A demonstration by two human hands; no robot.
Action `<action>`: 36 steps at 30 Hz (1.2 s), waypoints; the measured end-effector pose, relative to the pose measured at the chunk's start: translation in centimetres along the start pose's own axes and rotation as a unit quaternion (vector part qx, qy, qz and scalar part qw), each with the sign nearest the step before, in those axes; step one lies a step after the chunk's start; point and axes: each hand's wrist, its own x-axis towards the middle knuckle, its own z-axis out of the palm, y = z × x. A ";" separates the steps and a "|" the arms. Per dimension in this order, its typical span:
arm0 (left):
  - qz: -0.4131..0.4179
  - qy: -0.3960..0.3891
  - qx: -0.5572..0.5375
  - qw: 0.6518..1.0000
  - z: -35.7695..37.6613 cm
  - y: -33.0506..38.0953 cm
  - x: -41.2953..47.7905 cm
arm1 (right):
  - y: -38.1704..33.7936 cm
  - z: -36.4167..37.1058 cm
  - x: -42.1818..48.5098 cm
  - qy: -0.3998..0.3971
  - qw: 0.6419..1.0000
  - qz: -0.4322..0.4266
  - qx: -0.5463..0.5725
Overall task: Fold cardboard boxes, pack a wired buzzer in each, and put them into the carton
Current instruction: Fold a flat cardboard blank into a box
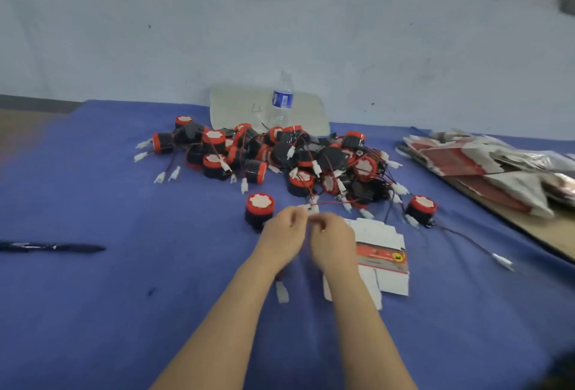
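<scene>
Open table (93, 296) lies left. My left hand (284, 234) and right hand (333, 243) pinch 1 wire (326, 203); flat box (384, 252) runs near-far.

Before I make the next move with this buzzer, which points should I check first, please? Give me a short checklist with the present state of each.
1. One buzzer apart from the pile: ok, it stands alone beside the left hand.
2. Grip of the left hand and right hand on the wire: cannot tell, the fingers are blurred.
3. Folding of the box: not ok, it lies flat, partly under the right forearm.
4. Supply of flat boxes: ok, stacked at the right.
</scene>
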 end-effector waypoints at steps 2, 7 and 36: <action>0.019 -0.017 0.038 0.999 1.7 0.6 -0.6 | 2.0 -1.8 -0.1 0.085 0.994 0.060 -0.037; -0.019 -0.081 0.055 0.995 5.1 2.7 -1.9 | 4.4 -3.7 -0.5 0.017 0.975 0.196 -0.104; 0.014 0.180 -0.196 0.964 -1.1 3.3 -0.3 | -1.4 -3.0 0.6 0.212 0.960 -0.021 0.184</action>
